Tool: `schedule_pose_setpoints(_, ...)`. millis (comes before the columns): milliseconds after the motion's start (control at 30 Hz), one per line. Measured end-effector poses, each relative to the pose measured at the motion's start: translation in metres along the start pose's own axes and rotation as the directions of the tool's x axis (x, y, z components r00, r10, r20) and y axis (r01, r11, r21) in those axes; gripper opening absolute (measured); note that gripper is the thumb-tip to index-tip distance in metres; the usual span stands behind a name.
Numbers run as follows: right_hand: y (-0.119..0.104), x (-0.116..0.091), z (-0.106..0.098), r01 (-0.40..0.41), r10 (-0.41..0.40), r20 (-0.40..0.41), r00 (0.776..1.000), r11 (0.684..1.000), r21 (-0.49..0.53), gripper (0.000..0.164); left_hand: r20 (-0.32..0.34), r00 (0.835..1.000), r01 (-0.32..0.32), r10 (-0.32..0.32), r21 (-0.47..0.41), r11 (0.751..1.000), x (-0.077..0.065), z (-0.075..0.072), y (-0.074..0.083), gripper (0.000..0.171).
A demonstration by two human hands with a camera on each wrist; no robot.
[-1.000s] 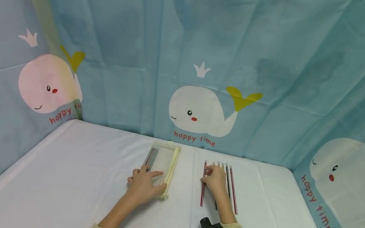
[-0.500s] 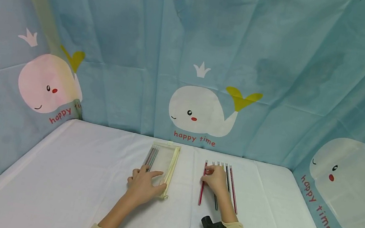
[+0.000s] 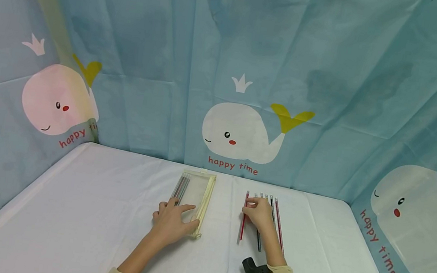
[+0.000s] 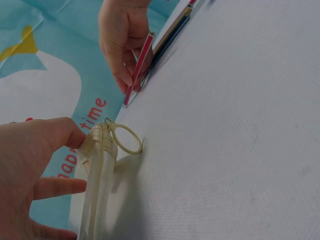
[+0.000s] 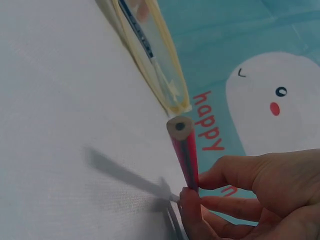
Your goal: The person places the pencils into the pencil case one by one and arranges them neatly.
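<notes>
My left hand [image 3: 170, 226] rests on a see-through pencil case [image 3: 196, 190] with a cream zip edge. Its fingers are spread, and in the left wrist view the thumb touches the zip end beside a pull ring [image 4: 127, 140]. Several pencils [image 3: 181, 189] lie inside along the case's left side. To the right, my right hand [image 3: 259, 214] pinches a red pencil [image 3: 241, 231] between thumb and fingers. The right wrist view shows that pencil's flat, unsharpened end [image 5: 180, 127] raised off the cloth. The right hand partly hides several loose pencils [image 3: 277, 217] beneath and beside it.
A white cloth covers the table [image 3: 77, 214]. Behind it hangs a blue curtain [image 3: 144, 98] printed with whales. Each wrist wears a black camera mount [image 3: 255, 269].
The red pencil's near end has lifted and shifted slightly away from me in the right hand, which has moved a little to the right. The left hand and case have stayed put.
</notes>
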State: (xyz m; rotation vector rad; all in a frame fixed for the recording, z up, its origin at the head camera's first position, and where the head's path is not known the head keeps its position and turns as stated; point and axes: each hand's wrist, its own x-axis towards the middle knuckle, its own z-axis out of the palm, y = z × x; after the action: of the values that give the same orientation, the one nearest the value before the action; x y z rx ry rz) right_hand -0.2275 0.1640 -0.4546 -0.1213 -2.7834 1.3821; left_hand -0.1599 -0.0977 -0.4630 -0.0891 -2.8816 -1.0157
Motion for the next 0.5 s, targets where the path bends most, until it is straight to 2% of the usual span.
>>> schedule_pose_setpoints(500, -0.0038, -0.0024, -0.0023, -0.022, 0.021, 0.013, 1.0, 0.997, 0.07, 0.04, 0.004, 1.0, 0.013, -0.013, -0.009, 1.0, -0.0011, -0.0022, 0.0022, 0.05)
